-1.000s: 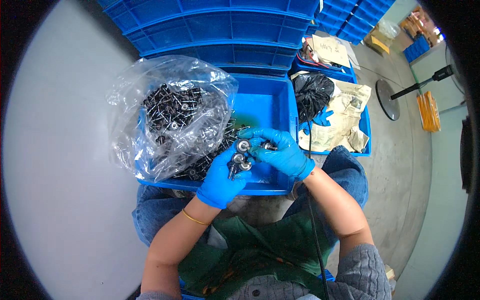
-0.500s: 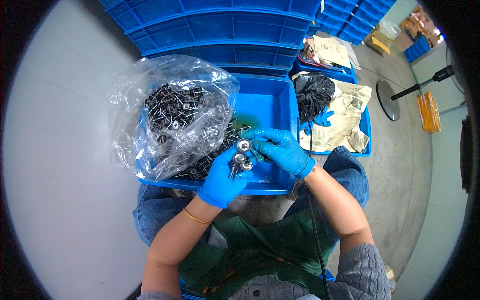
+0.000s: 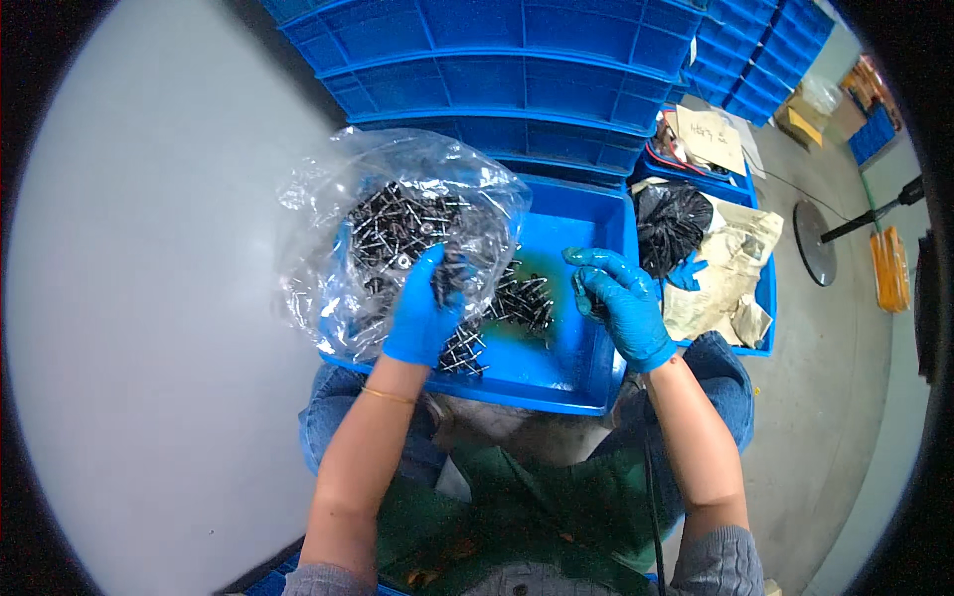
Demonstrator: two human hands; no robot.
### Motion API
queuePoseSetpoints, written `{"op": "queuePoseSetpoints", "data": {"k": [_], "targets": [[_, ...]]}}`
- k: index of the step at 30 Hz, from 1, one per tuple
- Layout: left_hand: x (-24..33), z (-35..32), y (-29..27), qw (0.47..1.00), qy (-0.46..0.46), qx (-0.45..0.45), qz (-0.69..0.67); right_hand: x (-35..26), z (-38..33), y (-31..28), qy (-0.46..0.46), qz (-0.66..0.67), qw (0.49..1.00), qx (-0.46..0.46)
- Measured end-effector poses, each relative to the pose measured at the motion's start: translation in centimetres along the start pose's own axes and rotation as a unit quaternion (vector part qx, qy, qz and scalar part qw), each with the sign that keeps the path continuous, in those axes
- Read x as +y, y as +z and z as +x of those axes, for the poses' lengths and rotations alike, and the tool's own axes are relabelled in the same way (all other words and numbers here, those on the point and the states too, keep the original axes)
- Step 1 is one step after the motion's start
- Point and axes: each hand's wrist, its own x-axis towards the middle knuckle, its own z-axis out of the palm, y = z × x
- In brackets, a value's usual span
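Note:
A blue plastic bin [image 3: 556, 372] rests on my lap. A clear plastic bag [image 3: 328, 248] full of small dark metal screws [image 3: 397, 223] lies over its left side. More loose screws [image 3: 522, 298] lie on the bin floor. My left hand [image 3: 425, 308], in a blue glove, is shut on a bunch of screws at the bag's mouth. My right hand [image 3: 621, 303], also gloved, hovers over the bin's right side with curled fingers closed on a few screws.
Stacked blue crates [image 3: 497, 60] stand behind the bin. To the right, another blue bin [image 3: 763, 308] holds a black bag [image 3: 671, 223] and crumpled brown paper [image 3: 730, 273]. A round black stand base [image 3: 817, 243] sits on the grey floor.
My hands, together over the bin's middle before, have separated. The left hand moved left to the bag's mouth with screws; the right hand drew right.

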Motion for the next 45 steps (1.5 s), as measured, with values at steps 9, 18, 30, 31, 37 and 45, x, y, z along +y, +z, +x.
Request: {"op": "queuePoseSetpoints", "data": {"k": [9, 18, 30, 31, 37, 45], "targets": [[10.9, 8.6, -4.9, 0.55, 0.361, 0.256, 0.709, -0.3, 0.9, -2.0, -0.066, 0.013, 0.997, 0.031], [11.0, 12.4, -2.7, 0.354, 0.265, 0.248, 0.862, -0.8, 1.8, -2.9, -0.021, 0.028, 0.997, 0.066], [8.4, 3.8, -2.0, 0.36, 0.318, 0.121, 0.869, 11.8, 8.6, -0.5, -0.145, -0.578, 0.794, -0.118], [7.3, 2.1, -0.4, 0.448, 0.316, 0.109, 0.829, 12.1, 9.1, 0.4, -0.104, -0.623, 0.762, -0.138], [0.7, -4.2, 3.2, 0.713, 0.287, 0.104, 0.631, 16.3, 11.3, 2.5, -0.073, -0.74, 0.66, -0.112], [-0.9, -2.6, 3.8, 0.818, 0.245, 0.063, 0.517, 11.2, 8.4, 0.6, -0.191, -0.562, 0.8, -0.088]]}}
